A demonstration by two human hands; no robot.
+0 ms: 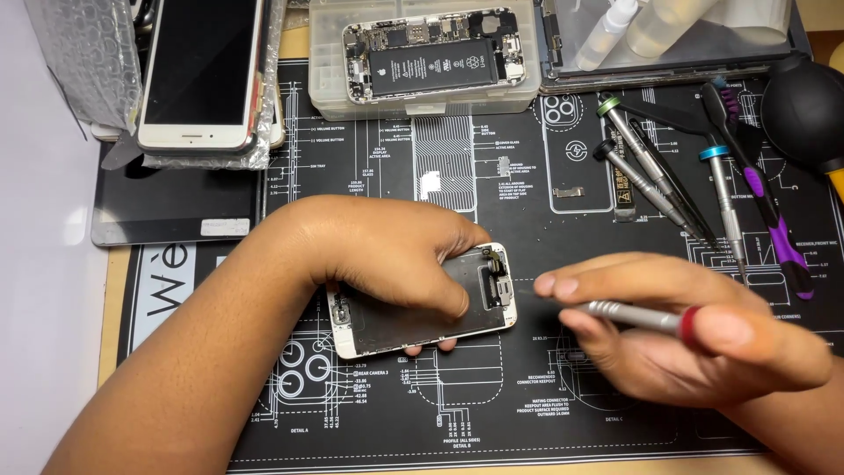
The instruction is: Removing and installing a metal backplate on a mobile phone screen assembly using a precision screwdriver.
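Note:
My left hand (378,251) presses down on a white phone screen panel (422,312) that lies back side up on the black work mat (527,413). Its fingers cover most of the panel's metal plate. My right hand (686,330) grips a small silver screwdriver with a red ring (629,314). The tip points left at the connector end of the panel, near its right edge. Whether the tip touches a screw is too small to tell.
An opened phone body with a black battery (431,57) rests on a clear plastic box at the back. A white phone (202,70) lies on bubble wrap at the back left. Several screwdrivers (651,176), a purple brush (765,211) and a black air blower (804,105) lie at the right.

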